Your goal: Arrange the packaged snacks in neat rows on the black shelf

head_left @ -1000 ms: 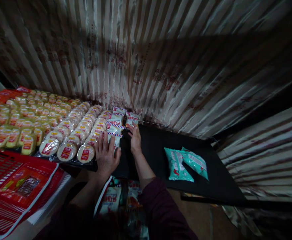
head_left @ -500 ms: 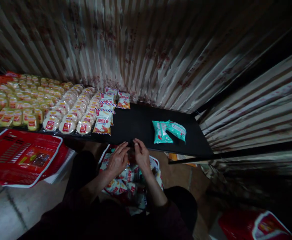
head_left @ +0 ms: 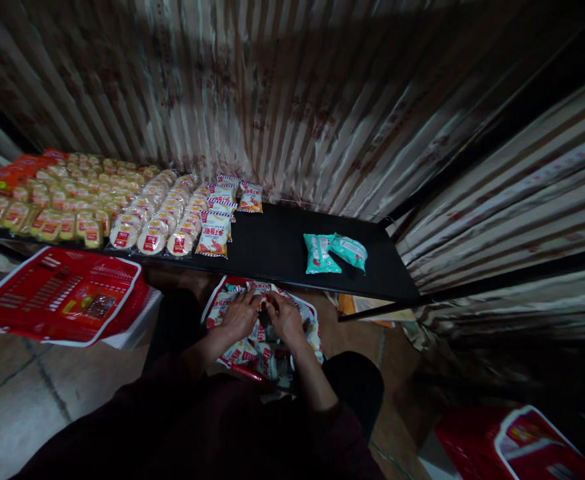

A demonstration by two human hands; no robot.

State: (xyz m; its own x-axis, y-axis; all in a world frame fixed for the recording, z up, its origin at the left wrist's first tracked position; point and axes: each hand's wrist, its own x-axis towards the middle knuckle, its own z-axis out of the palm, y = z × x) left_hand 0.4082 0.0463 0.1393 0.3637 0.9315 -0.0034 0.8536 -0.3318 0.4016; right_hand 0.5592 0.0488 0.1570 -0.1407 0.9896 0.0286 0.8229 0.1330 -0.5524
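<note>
A bag of snack packets [head_left: 252, 350] stands open between my knees, below the front edge of the black shelf [head_left: 272, 243]. Inside it, my left hand [head_left: 241, 317] reaches in from the left with its fingers bent. My right hand [head_left: 285, 320] faces it from the right, fingers curled inward. Between the fingertips shows a small white and orange part of a snack packet [head_left: 262, 304], which both hands appear to grip. The fingers partly cover it. White packets with striped ends [head_left: 214, 233] stand in a row on the shelf, and two teal packets [head_left: 322, 255] lie farther right.
Round wrapped cakes [head_left: 152, 237] and small yellow wrapped cakes [head_left: 67, 227] fill the shelf's left side, with orange packs [head_left: 7, 177] at its end. A red bag [head_left: 72, 293] lies at left; another red bag [head_left: 477, 433] is at lower right. A pleated curtain [head_left: 292, 100] hangs behind.
Both hands have dropped from the shelf's front edge down into the bag, onto the packets. The view has shifted slightly; the packets on the shelf have stayed in place.
</note>
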